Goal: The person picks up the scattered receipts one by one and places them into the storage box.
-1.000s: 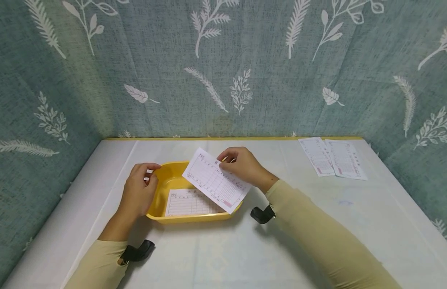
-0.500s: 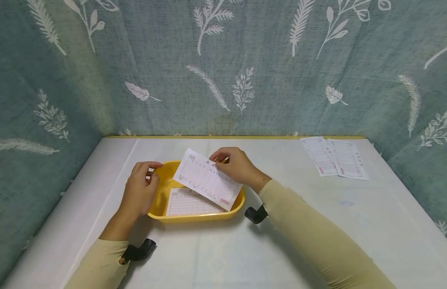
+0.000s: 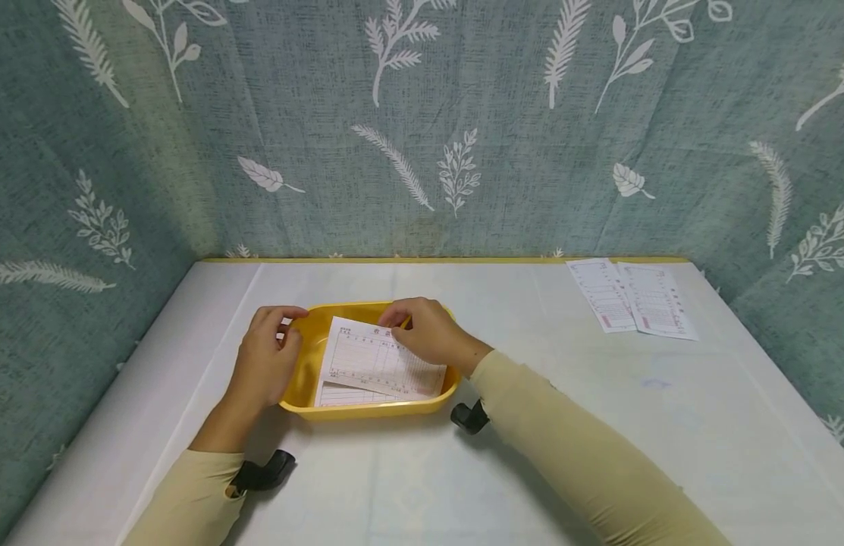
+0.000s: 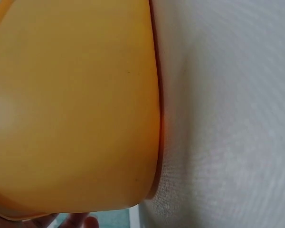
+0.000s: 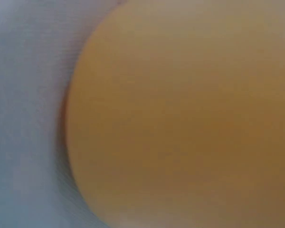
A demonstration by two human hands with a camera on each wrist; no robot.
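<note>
The thumb and fingers of the right hand (image 3: 425,332) are nearly closed, seeming to pinch the far edge of a printed slip (image 3: 363,360); the exact contact is partly hidden by the knuckles. From those fingertips the slip spreads leftward and toward the person, its long axis running side to side and dipping slightly at the right end. It lies inside the yellow tray (image 3: 367,412), over a lower slip (image 3: 346,395) whose near strip shows beneath it, the two not quite parallel. The right hand is the nearer one to it; the left hand (image 3: 263,356) curls at the tray's left end, holding the rim (the left wrist view mostly shows tray wall). Well apart, at the table's far right, two more slips (image 3: 601,296) overlap.
</note>
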